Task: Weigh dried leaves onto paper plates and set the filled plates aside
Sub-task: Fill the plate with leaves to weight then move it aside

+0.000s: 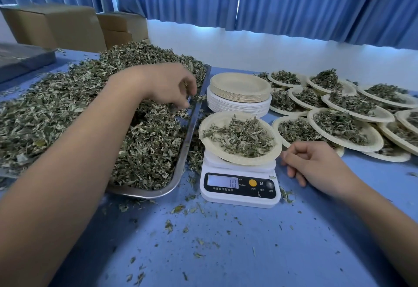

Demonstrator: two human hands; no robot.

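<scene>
1. Where its curled fingers meet the tray [158, 193] at centre left, a pinch of dried leaves [156, 142] is held by the left hand [167, 85].
2. The right hand [316, 167] is rested loosely curled and empty beside the loaded plate [271, 153] on the scale [239, 187].
3. Filled plates [374, 141] are spread at right.

Tray [194, 126] heaped with dried leaves [56, 110] was set at the counter's [226, 252] left, scale [239, 198] was placed just right of it, leaf-filled plate [222, 116] was seated on the scale, stack of empty plates [239, 87] was kept behind it, filled plates [375, 138] were overlapped at right, boxes [56, 26] were stacked behind the tray.
</scene>
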